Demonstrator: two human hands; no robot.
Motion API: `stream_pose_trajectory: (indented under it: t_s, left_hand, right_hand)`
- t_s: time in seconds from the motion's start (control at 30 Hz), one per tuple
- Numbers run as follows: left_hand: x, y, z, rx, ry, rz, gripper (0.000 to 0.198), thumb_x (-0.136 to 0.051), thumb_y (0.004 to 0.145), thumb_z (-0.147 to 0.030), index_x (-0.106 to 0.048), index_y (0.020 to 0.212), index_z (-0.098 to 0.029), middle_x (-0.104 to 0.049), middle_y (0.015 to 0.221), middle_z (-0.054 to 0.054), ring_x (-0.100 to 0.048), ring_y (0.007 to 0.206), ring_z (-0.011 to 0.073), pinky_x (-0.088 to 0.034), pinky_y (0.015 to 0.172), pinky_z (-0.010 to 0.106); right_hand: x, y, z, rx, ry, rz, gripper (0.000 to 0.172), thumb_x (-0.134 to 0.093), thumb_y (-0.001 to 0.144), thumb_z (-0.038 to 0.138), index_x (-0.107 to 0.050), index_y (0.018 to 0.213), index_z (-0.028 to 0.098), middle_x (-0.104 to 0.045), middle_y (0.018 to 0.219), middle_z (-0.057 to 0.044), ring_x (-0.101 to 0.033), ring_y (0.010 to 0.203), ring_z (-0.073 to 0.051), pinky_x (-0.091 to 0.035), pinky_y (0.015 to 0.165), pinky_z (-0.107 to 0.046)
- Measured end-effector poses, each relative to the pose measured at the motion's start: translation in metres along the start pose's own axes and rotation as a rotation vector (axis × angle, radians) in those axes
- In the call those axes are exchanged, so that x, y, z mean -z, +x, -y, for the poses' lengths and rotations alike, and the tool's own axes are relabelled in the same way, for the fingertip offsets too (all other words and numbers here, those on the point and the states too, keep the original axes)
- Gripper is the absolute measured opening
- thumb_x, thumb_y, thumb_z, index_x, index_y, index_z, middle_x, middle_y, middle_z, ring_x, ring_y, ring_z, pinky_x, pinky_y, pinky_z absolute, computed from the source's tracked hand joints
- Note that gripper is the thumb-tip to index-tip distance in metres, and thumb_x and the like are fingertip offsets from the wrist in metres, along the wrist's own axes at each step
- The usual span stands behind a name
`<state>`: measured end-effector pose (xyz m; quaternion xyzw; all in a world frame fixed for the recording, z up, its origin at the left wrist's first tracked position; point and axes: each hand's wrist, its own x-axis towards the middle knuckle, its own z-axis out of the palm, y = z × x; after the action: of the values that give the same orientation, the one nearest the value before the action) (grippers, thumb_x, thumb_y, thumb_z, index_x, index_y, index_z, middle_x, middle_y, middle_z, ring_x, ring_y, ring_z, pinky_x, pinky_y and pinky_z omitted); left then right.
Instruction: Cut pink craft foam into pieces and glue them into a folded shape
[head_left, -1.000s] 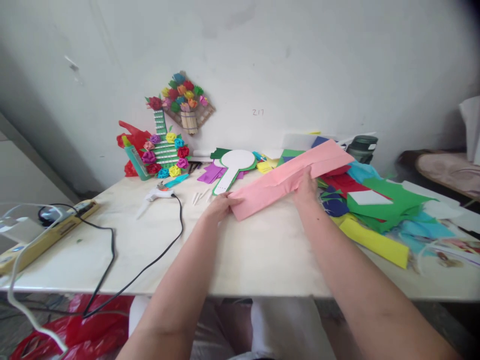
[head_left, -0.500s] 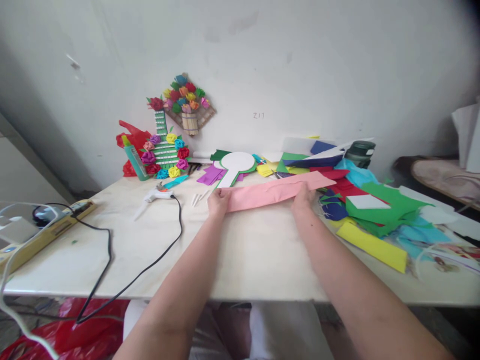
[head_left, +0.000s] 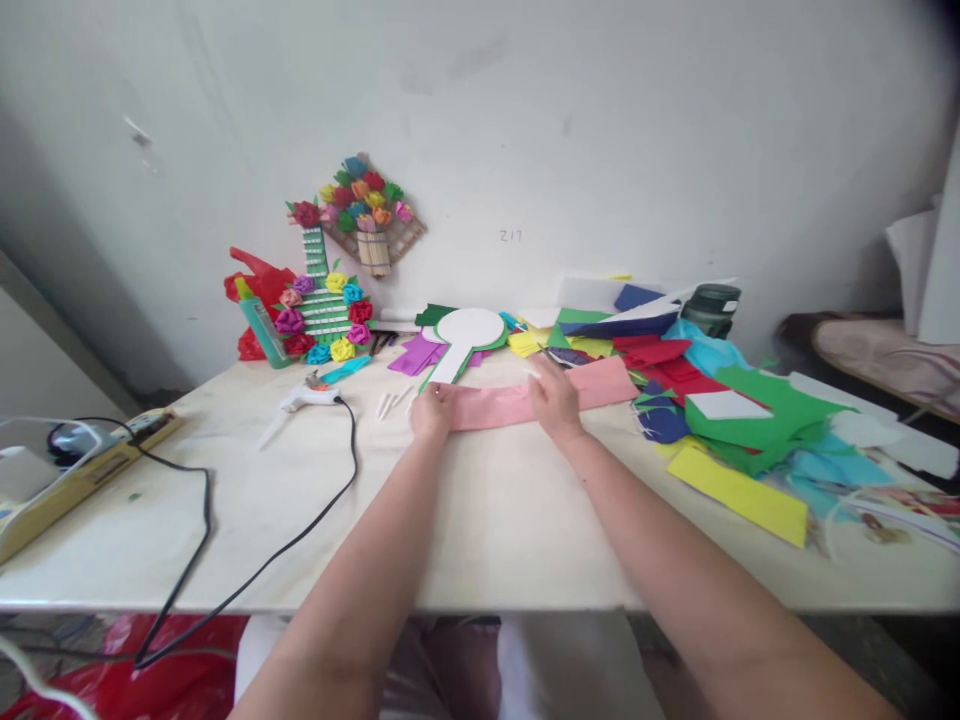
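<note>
A long strip of pink crepe paper [head_left: 491, 406] stretches between my hands above the white table. Its left end is pinched in my left hand [head_left: 433, 408], fingers closed. Farther along, my right hand [head_left: 555, 396] grips the strip around its middle, and the free end sticks out to the right. Just behind the strip lies a white round-headed cutout with a green border [head_left: 471, 330], its stem running down toward my left hand. Several short white sticks [head_left: 391, 402] rest left of that hand.
A white glue gun [head_left: 311, 400] with a black cord lies at left, near a power strip [head_left: 90, 485]. Behind stand a green glue bottle [head_left: 262, 325] and a paper-flower guitar [head_left: 326, 300]. Colored paper sheets [head_left: 772, 400] and a yellow strip [head_left: 739, 493] cover the right side.
My right hand has moved left along the pink paper, from near its right end to about its middle. My left hand still holds the left end. The view has shifted slightly.
</note>
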<state>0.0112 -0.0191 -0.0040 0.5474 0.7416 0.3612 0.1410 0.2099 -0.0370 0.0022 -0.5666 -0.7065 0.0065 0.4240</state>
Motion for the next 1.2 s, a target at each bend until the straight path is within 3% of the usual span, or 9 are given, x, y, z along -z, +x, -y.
stream_pose_trajectory:
  t_s: [0.1,0.2,0.37,0.7,0.83,0.9,1.0,1.1,1.2]
  left_hand:
    - [0.000,0.000,0.000,-0.004,0.047,0.001,0.035,-0.050,0.074,-0.038,-0.057,0.104,-0.022,-0.063,0.099,0.013,-0.057,0.094,0.0279,-0.041,0.073,0.034]
    - [0.000,0.000,0.001,-0.012,0.100,-0.016,0.041,-0.044,0.078,-0.034,-0.050,0.116,-0.022,-0.063,0.098,0.014,-0.057,0.093,0.0284,-0.041,0.074,0.037]
    - [0.001,-0.002,0.002,-0.055,0.200,-0.007,0.046,-0.039,0.080,-0.027,-0.043,0.126,-0.029,-0.063,0.096,0.013,-0.059,0.090,0.0286,-0.041,0.072,0.038]
    - [0.004,-0.004,0.000,-0.055,0.365,-0.004,0.045,-0.041,0.081,-0.027,-0.043,0.125,-0.028,-0.064,0.091,0.013,-0.060,0.086,0.0257,-0.041,0.071,0.035]
    - [0.004,-0.008,0.000,-0.128,0.357,-0.137,0.042,-0.038,0.083,-0.026,-0.043,0.125,-0.024,-0.062,0.098,0.012,-0.056,0.091,0.0249,-0.041,0.073,0.034]
    - [0.002,-0.012,-0.003,-0.282,0.369,-0.219,0.039,-0.035,0.084,-0.023,-0.046,0.122,-0.023,-0.059,0.101,0.012,-0.052,0.098,0.0247,-0.041,0.075,0.033]
    - [0.001,-0.018,-0.007,-0.486,0.388,-0.251,0.035,-0.034,0.084,-0.021,-0.055,0.113,-0.022,-0.056,0.104,0.012,-0.044,0.105,0.0254,-0.040,0.078,0.034]
    - [0.004,-0.018,-0.006,-0.469,0.374,-0.289,0.032,-0.039,0.081,-0.019,-0.059,0.106,-0.021,-0.052,0.112,0.012,-0.040,0.110,0.0263,-0.038,0.085,0.036]
    - [0.008,-0.015,-0.003,-0.419,0.386,-0.334,0.032,-0.043,0.078,-0.016,-0.060,0.105,-0.018,-0.045,0.126,0.010,-0.030,0.122,0.0278,-0.025,0.100,0.042]
  right_hand:
    - [-0.023,-0.009,0.012,0.237,0.058,0.446,0.045,-0.030,0.085,0.033,-0.048,0.124,0.021,-0.050,0.126,-0.002,-0.044,0.116,-0.016,-0.029,0.101,-0.028]
    - [-0.037,-0.011,0.011,0.243,-0.126,0.613,0.050,-0.026,0.086,0.041,-0.040,0.131,0.022,-0.038,0.137,0.000,-0.032,0.125,-0.017,-0.019,0.105,-0.033]
    - [-0.037,-0.008,0.003,0.033,-0.386,0.649,0.058,-0.013,0.086,0.050,-0.024,0.137,0.025,-0.016,0.145,0.003,-0.010,0.133,-0.019,-0.007,0.106,-0.044]
    - [-0.033,-0.009,0.011,-0.033,-0.405,0.698,0.060,-0.009,0.085,0.054,-0.018,0.138,0.028,-0.009,0.147,0.002,-0.003,0.133,-0.022,0.000,0.100,-0.058]
    - [-0.033,-0.010,0.011,-0.035,-0.396,0.687,0.060,-0.009,0.084,0.054,-0.018,0.138,0.030,-0.009,0.147,0.002,-0.003,0.133,-0.022,-0.001,0.100,-0.059]
    - [-0.033,-0.010,0.012,-0.030,-0.387,0.677,0.060,-0.008,0.084,0.056,-0.018,0.138,0.031,-0.010,0.147,0.002,-0.004,0.133,-0.022,-0.001,0.099,-0.059]
    - [-0.032,-0.010,0.013,-0.036,-0.388,0.677,0.061,-0.007,0.084,0.057,-0.017,0.138,0.030,-0.010,0.147,0.001,-0.005,0.133,-0.023,-0.001,0.099,-0.060]
    - [-0.031,-0.010,0.015,-0.046,-0.401,0.690,0.061,-0.007,0.084,0.056,-0.016,0.139,0.029,-0.011,0.147,0.000,-0.004,0.133,-0.023,-0.001,0.099,-0.059]
    - [-0.030,-0.010,0.015,-0.041,-0.405,0.694,0.060,-0.009,0.084,0.055,-0.017,0.138,0.029,-0.010,0.147,0.000,-0.004,0.133,-0.023,-0.001,0.100,-0.059]
